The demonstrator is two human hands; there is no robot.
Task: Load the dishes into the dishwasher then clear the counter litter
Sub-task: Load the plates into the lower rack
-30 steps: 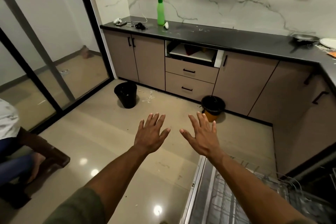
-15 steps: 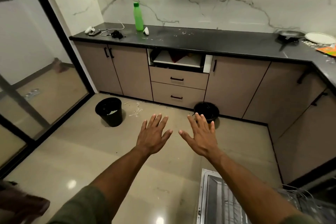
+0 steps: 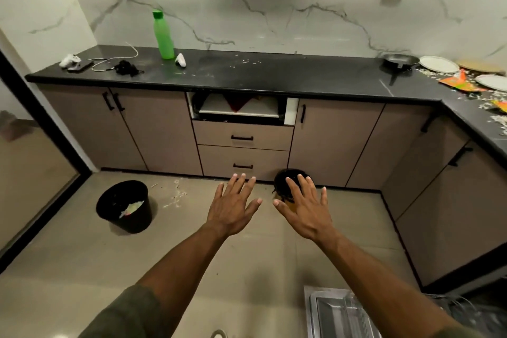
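From my remote seat the biggest hazard is the open dishwasher door [image 3: 340, 313] low at my right, which I judge I could clip stepping toward the black counter [image 3: 274, 77]. The dishes, a dark pan [image 3: 399, 61] and white plates [image 3: 439, 64], sit far right amid scattered litter [image 3: 456, 82], so a careless lift could sweep scraps onto the floor. My left hand [image 3: 233, 208] and right hand [image 3: 306, 211] hang spread and empty, well apart from everything.
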